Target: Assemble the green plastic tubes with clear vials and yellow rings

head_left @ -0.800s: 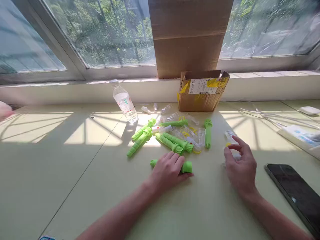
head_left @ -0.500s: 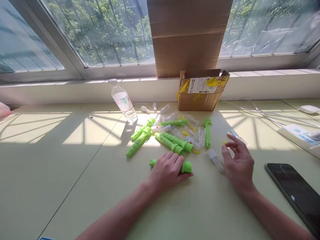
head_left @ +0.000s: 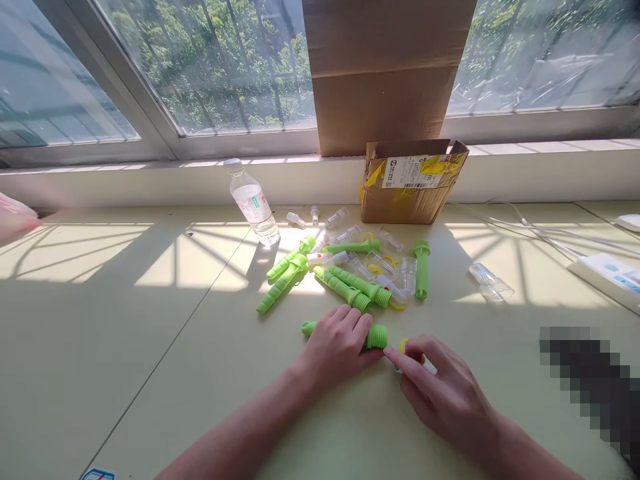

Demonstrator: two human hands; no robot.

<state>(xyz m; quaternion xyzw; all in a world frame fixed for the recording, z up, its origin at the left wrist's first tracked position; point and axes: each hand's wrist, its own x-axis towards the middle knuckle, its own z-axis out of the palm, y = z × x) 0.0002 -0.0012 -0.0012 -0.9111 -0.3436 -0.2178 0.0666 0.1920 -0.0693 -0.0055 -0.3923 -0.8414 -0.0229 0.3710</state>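
Note:
My left hand [head_left: 340,340] is wrapped over a green ribbed plastic tube [head_left: 377,337], which lies crosswise on the table with its threaded end pointing right. Close by that end, my right hand [head_left: 445,387] is closed with bent fingers around a clear plastic piece [head_left: 429,367] with a yellow ring [head_left: 403,345]; most of this piece is hidden. The right index fingertip reaches the threaded end. Beyond the hands lie more green tubes [head_left: 281,285], clear plastic cups [head_left: 409,275] and small white-capped clear tubes [head_left: 393,289]. One clear cup [head_left: 491,283] lies apart, to the right.
A water bottle [head_left: 254,205] stands at the back left, and an open cardboard box [head_left: 405,190] by the windowsill. On the right are a power strip [head_left: 607,273], cables [head_left: 545,233] and a blurred-out patch. Pink plastic [head_left: 15,217] shows at the left edge.
My right hand has moved left and nearer, to the green tube's threaded end, with the yellow ring. The white-capped tube beside it no longer shows on the table. My left hand keeps its hold.

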